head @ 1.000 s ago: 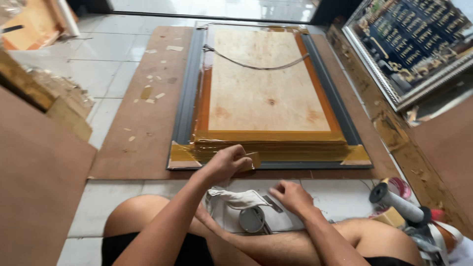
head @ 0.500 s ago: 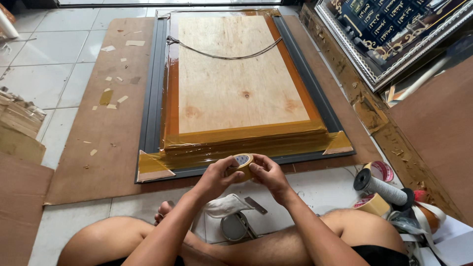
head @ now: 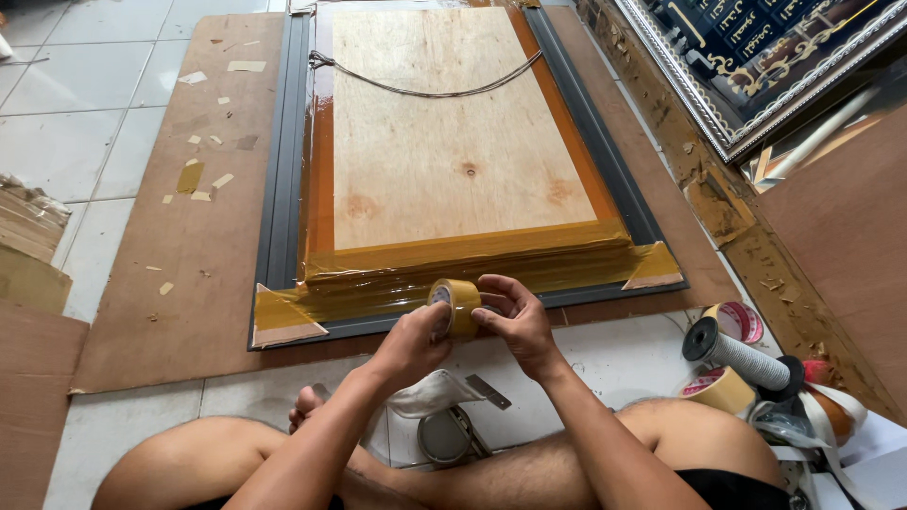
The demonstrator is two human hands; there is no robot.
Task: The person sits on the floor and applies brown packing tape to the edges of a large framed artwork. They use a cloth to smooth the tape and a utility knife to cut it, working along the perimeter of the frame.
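Roll of brown packing tape (head: 455, 307): held in the air between both hands, just in front of the near edge of the picture frame (head: 283, 203), which lies face down on a brown board on the tiled floor.

Left hand (head: 411, 342): closed around the roll's left side, palm cupping it. Right hand (head: 510, 316): fingers curled on the roll's right face and rim, thumb and forefinger pinching at its surface, apparently feeling for the loose end; the end itself I cannot make out.

Frame: plywood backing (head: 444, 132) with a hanging cord (head: 425, 90) across the top, glossy brown tape already along the sides and near edge, taped triangles at both near corners.

Note on method, my judgement: steady the roll with the left hand, turn it slowly and pick the end up cleanly with a nail so it does not split lengthwise.

Around: more tape rolls (head: 723, 387) by my right knee, a folded cloth (head: 430, 392) between my legs.
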